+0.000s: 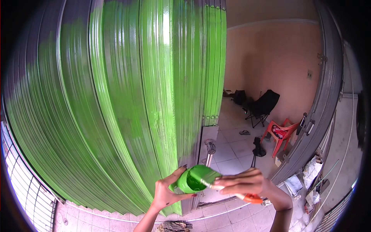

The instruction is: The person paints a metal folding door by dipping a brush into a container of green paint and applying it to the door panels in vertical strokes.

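My left hand (165,190) is wrapped round a small cup of green paint (184,184), its mouth tilted toward me. Wet green paint coats the cup's inside and rim. In my right hand (247,183) is a paintbrush (210,176) with an orange handle; its green-covered bristles lie at the cup's rim. Just beyond both hands rises a folding metal door (158,100), mostly covered in glossy green. Dark grey shows through along its top and in streaks, and a strip near its right edge is thinly coated.
Right of the green panels, a doorway opens on a tiled room with a black folding chair (266,103) and a red plastic chair (281,133). A grey door panel (324,92) borders it. A dark, rough bundle (174,226) lies on the floor below my hands.
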`<state>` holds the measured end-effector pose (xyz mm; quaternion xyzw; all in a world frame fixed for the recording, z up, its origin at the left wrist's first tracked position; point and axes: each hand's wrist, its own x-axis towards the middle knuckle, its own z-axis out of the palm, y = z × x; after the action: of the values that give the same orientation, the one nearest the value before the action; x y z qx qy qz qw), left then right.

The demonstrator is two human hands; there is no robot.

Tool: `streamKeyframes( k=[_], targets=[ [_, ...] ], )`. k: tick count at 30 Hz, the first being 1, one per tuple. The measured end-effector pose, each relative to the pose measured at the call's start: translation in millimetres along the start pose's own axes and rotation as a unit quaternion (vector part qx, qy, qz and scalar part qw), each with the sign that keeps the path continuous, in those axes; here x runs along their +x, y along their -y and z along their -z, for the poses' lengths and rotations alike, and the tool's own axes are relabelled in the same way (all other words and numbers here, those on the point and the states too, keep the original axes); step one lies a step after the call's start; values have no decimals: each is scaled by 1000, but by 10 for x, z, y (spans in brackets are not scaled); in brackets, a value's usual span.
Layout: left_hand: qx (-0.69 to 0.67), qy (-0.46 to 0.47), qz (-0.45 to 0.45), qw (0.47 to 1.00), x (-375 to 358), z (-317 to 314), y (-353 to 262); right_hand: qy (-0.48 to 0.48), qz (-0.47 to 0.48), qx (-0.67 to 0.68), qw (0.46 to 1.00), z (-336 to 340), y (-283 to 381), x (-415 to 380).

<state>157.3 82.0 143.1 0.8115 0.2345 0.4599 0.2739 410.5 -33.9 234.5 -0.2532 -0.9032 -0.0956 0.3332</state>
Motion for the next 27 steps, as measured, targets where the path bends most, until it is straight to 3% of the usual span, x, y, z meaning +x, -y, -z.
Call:
streamKeyframes(
  k=[3, 6, 9, 16, 21, 23, 27],
  targets=[
    [2, -26, 16, 1000, 71, -51, 126, -50, 34, -34, 998, 29, -209, 33],
    [1, -51, 33, 998, 106, -89, 252, -76, 37, -179, 980, 139, -404, 142],
    [-8, -56, 40, 998, 19, -104, 348, -92, -37, -207, 973, 115, -635, 225],
    [-6, -57, 53, 997, -227, -32, 362, -30, -86, -183, 979, -116, -1239, 165],
    [-12, -55, 70, 996, -294, 16, 346, -54, -117, -169, 977, 27, -1399, 350],
    [-12, -59, 71, 996, -323, 37, 363, -99, -90, -185, 974, 82, -1332, 401],
    [-4, -61, 80, 995, -331, 65, 339, -72, -91, -158, 981, -24, -1346, 316]
  ],
)
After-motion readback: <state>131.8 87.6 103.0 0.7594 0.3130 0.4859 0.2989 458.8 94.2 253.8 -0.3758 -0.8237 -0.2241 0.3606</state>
